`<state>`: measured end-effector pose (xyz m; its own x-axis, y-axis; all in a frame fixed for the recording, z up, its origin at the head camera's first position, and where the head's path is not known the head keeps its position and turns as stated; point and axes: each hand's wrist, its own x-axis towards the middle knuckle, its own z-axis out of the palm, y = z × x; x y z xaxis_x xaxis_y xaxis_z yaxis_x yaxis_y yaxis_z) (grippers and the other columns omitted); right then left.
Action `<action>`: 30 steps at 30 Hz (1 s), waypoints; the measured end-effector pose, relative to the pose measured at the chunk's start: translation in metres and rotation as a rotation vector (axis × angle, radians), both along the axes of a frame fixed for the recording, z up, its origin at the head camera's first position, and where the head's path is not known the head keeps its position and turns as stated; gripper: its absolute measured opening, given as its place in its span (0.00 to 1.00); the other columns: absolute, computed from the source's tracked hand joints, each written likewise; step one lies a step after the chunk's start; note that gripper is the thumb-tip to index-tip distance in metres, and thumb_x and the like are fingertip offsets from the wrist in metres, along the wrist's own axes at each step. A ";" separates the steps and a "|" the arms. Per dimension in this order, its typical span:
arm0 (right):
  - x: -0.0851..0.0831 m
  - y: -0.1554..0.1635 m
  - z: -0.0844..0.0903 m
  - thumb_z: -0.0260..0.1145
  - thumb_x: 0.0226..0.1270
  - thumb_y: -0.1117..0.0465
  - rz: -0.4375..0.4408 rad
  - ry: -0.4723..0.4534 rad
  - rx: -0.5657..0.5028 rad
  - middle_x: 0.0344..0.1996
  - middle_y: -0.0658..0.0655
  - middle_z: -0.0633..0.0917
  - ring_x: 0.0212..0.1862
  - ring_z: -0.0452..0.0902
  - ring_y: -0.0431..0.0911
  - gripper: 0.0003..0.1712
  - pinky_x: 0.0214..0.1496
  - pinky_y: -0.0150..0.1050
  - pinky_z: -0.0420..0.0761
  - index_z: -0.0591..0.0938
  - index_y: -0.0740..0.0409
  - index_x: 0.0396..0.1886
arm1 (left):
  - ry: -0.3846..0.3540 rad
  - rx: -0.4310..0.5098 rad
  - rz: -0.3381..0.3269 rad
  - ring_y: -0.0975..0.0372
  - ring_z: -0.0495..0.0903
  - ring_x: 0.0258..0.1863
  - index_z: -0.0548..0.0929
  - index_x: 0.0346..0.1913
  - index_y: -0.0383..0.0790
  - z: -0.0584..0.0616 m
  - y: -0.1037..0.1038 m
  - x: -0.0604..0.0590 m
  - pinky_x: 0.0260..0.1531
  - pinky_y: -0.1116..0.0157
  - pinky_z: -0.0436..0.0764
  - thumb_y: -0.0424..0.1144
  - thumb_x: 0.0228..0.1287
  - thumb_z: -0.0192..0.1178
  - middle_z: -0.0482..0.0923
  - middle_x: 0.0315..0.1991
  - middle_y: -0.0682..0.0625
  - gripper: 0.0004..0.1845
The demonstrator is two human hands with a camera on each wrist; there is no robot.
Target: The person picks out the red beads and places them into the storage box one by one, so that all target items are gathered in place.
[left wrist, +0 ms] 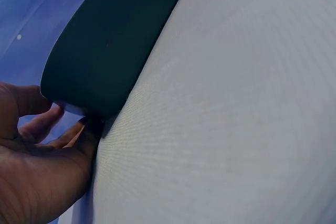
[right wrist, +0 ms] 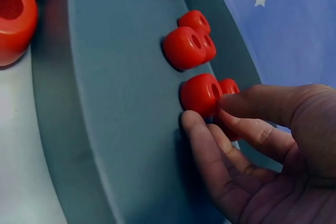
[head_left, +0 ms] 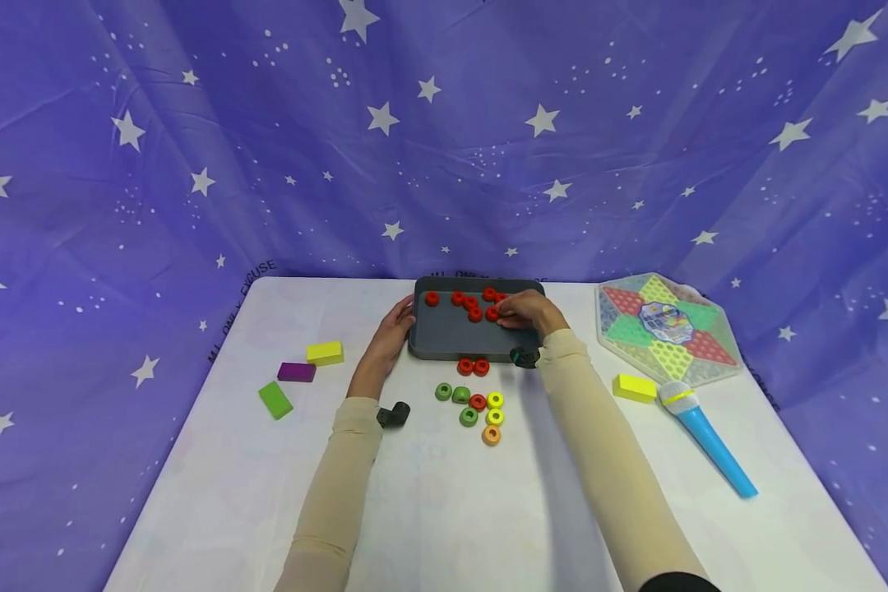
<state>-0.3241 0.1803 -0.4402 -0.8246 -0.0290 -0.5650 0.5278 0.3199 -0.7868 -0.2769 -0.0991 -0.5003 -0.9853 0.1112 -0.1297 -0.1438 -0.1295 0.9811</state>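
Tray: the dark grey tray (head_left: 451, 335) lies flat at the far middle of the white table (head_left: 429, 526).
Tray contents: several red beads (head_left: 432, 298), mostly grouped toward the far right; one stands apart at far left.
Right hand (head_left: 531, 311): over the tray's right part, thumb and fingertips close together, pinching the gripped bead (right wrist: 199, 95), which is red and sits on the tray floor.
Left hand (head_left: 390, 333): fingers touch the tray's left wall from outside; whether they clamp it cannot be told.
Near side of tray: two red beads just beside the near wall; nearer, a loose cluster of green, red, yellow and orange beads (head_left: 492, 435).
Left: yellow (head_left: 325, 353), purple (head_left: 297, 372) and green blocks (head_left: 275, 400).
Right: hexagonal game board (head_left: 666, 325), far; nearer, a yellow block and blue-handled microphone (head_left: 714, 444).
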 end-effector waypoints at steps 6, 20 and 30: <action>0.004 0.004 -0.004 0.60 0.69 0.64 0.009 0.045 0.023 0.52 0.61 0.81 0.39 0.86 0.42 0.19 0.46 0.34 0.83 0.78 0.63 0.58 | 0.006 0.002 -0.002 0.55 0.62 0.70 0.61 0.74 0.47 -0.003 0.002 -0.002 0.71 0.57 0.58 0.30 0.74 0.44 0.62 0.71 0.43 0.27; 0.040 0.019 -0.009 0.59 0.70 0.65 0.079 0.351 -0.129 0.58 0.69 0.78 0.50 0.82 0.51 0.21 0.54 0.41 0.80 0.75 0.68 0.61 | 0.017 0.012 -0.022 0.56 0.60 0.71 0.61 0.74 0.47 -0.006 0.001 -0.005 0.71 0.58 0.57 0.30 0.74 0.45 0.61 0.72 0.44 0.28; 0.084 0.018 -0.004 0.61 0.69 0.62 0.244 0.436 -0.171 0.58 0.72 0.76 0.57 0.77 0.60 0.24 0.55 0.39 0.80 0.74 0.69 0.61 | 0.033 0.013 -0.006 0.56 0.62 0.70 0.61 0.74 0.46 -0.003 0.000 -0.006 0.70 0.59 0.59 0.30 0.74 0.45 0.62 0.71 0.43 0.28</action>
<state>-0.2401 0.1988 -0.4441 -0.9398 -0.3114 -0.1410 0.0656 0.2405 -0.9684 -0.2829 -0.0995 -0.5037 -0.9884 0.1186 -0.0953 -0.1118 -0.1414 0.9836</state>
